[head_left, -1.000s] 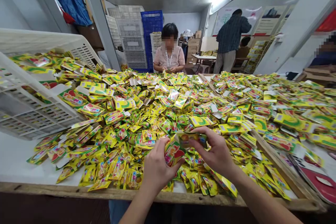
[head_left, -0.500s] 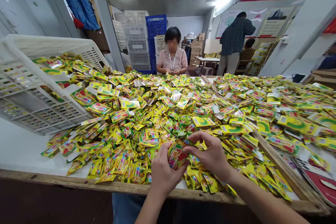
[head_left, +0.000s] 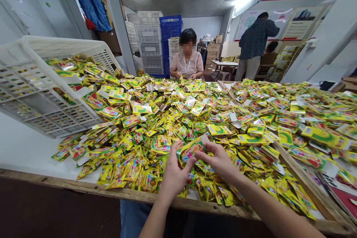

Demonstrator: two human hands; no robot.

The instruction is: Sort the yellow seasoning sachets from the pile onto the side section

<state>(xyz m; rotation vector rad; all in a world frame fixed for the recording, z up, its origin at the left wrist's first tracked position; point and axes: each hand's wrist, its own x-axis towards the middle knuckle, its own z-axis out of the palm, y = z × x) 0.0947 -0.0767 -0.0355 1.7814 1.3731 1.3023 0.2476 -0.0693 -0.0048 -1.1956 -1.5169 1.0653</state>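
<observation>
Hands [head_left: 175, 173] [head_left: 221, 160] holding carton [head_left: 187, 151], pouches [head_left: 149, 181] seemingly beneath — wooden edge [head_left: 83, 188] near, tabletop [head_left: 25, 145] leftward

"What is the person wearing?"
"Blue cloth [head_left: 133, 215] is showing low in the view; its folds are sitting too deep in shadow for me to be naming the garment."
"And the arms?"
"The left forearm [head_left: 156, 214] and right forearm [head_left: 264, 200] are showing bare, narrowing toward the wrists."
"The hands?"
"The left hand [head_left: 173, 173] and right hand [head_left: 221, 160] are going bare too, slim fingers [head_left: 190, 164] included."
</observation>
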